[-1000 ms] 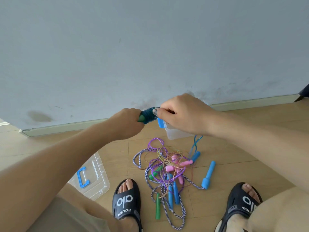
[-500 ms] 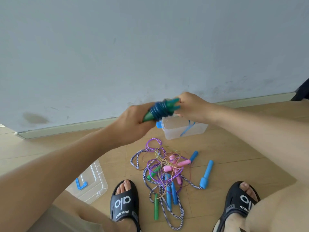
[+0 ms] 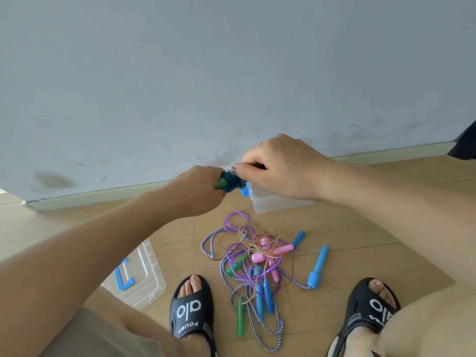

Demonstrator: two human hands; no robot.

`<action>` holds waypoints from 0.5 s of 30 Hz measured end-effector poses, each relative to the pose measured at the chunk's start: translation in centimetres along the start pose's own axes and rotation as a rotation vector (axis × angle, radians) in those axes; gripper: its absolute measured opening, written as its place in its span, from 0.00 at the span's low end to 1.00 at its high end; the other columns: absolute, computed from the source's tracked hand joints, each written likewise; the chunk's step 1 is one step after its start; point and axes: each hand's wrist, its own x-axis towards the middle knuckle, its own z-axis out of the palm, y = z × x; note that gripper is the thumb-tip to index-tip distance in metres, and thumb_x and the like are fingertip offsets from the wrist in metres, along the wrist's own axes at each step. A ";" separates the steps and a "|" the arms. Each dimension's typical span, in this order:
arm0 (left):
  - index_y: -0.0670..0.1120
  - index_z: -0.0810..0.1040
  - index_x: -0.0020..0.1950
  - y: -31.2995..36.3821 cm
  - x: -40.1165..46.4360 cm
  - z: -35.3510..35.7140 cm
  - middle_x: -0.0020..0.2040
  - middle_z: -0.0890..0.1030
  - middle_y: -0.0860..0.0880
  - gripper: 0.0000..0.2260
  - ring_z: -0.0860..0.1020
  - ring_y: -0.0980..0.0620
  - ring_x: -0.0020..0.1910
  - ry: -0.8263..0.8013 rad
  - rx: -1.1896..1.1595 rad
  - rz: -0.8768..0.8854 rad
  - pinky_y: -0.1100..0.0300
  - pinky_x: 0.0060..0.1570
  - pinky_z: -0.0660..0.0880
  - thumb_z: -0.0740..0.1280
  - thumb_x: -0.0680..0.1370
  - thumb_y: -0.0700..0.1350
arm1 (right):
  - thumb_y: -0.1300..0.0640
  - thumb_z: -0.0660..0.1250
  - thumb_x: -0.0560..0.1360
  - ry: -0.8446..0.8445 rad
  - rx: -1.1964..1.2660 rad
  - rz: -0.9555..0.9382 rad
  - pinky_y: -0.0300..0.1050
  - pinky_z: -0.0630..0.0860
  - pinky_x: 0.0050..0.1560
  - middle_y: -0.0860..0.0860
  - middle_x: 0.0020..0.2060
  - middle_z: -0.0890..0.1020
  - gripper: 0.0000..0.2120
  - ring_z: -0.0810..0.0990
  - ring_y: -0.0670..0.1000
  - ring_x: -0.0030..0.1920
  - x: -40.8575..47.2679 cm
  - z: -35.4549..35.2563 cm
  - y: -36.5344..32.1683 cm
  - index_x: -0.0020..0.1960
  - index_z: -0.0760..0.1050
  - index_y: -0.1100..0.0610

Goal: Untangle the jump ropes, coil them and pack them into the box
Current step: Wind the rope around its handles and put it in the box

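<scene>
A: What lies nearest, taking the tangled pile of jump ropes on the floor as the mark?

B: Nearer than the pile, a black slide sandal sits to its left and another sandal to its right. The clear lid with a blue handle lies flat, well to the left of the pile.

A: And the pile itself?

B: Purple, gold and blue-white braided cords knotted together, with pink, blue and green handles among them. One blue handle lies just right of the pile.

A: Beyond it?

B: The clear box stands on the floor just past the pile, by the wall. Above the box's left end, both hands hold a coiled rope bundle with green handles. The left hand has its grip closed round the handle end; the right hand pinches the other end, where the dark blue cord is wound.
</scene>
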 end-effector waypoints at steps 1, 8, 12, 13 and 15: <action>0.51 0.66 0.38 0.4 -0.2 0.1 0.36 0.72 0.51 0.09 0.72 0.49 0.35 -0.004 0.032 0.043 0.57 0.32 0.65 0.61 0.77 0.43 | 0.45 0.59 0.81 -0.001 0.021 -0.007 0.47 0.57 0.31 0.51 0.24 0.63 0.25 0.61 0.50 0.28 0.4 0.0 0.1 0.30 0.58 0.56; 0.49 0.69 0.49 1.1 -1.1 0.1 0.35 0.71 0.53 0.04 0.72 0.49 0.35 0.089 0.016 0.407 0.52 0.36 0.70 0.63 0.76 0.41 | 0.43 0.62 0.80 -0.089 0.270 0.130 0.46 0.53 0.32 0.48 0.26 0.56 0.26 0.55 0.48 0.29 1.7 0.4 3.4 0.31 0.54 0.53; 0.47 0.71 0.48 0.6 -1.3 0.3 0.34 0.72 0.53 0.05 0.71 0.49 0.33 0.191 -0.074 0.492 0.56 0.34 0.68 0.64 0.75 0.39 | 0.46 0.61 0.82 -0.209 0.546 0.220 0.41 0.55 0.29 0.52 0.27 0.58 0.25 0.56 0.49 0.27 1.1 1.7 3.6 0.33 0.61 0.60; 0.48 0.71 0.47 0.5 -1.4 0.3 0.33 0.72 0.53 0.05 0.70 0.52 0.31 0.215 -0.135 0.488 0.59 0.33 0.67 0.64 0.74 0.39 | 0.48 0.61 0.82 -0.203 0.611 0.255 0.40 0.57 0.28 0.51 0.27 0.59 0.23 0.57 0.49 0.27 1.0 2.0 3.7 0.34 0.63 0.61; 0.47 0.72 0.45 0.6 -1.3 0.0 0.31 0.71 0.53 0.04 0.67 0.53 0.29 0.289 -0.310 0.394 0.63 0.30 0.64 0.64 0.74 0.38 | 0.49 0.58 0.82 -0.159 0.643 0.348 0.39 0.57 0.28 0.50 0.27 0.60 0.20 0.56 0.48 0.26 0.7 2.4 3.8 0.34 0.63 0.57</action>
